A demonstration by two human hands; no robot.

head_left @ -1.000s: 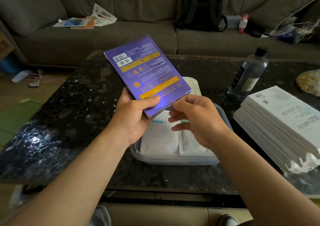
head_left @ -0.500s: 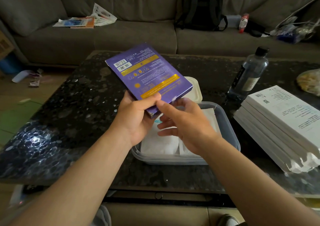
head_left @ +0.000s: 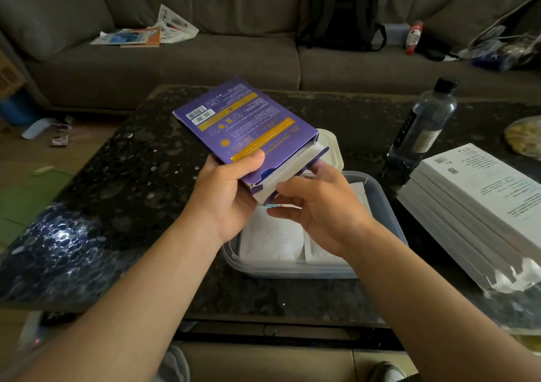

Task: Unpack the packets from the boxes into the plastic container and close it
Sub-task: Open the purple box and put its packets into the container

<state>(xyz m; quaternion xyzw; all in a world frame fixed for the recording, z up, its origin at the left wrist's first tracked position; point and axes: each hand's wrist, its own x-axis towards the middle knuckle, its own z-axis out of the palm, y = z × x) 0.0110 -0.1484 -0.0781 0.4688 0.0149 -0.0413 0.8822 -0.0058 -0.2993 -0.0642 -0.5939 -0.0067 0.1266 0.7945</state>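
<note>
My left hand (head_left: 227,194) grips a flat purple box (head_left: 243,126) with yellow bands, held tilted above the clear plastic container (head_left: 389,206). The box's end flap (head_left: 295,170) hangs open, and the fingers of my right hand (head_left: 319,208) are on that flap, holding it down. White packets (head_left: 272,238) lie flat inside the container, partly hidden under my hands. The container's cream lid (head_left: 332,147) lies on the table just behind it, mostly covered by the box.
A stack of white boxes (head_left: 480,206) lies at the right on the dark speckled table (head_left: 117,182). A water bottle (head_left: 424,124) stands behind them. Beyond the table is a grey sofa (head_left: 234,62) with papers and a black backpack (head_left: 342,9).
The purple box has tilted lower toward the container. My right hand has pulled its end flap open.
</note>
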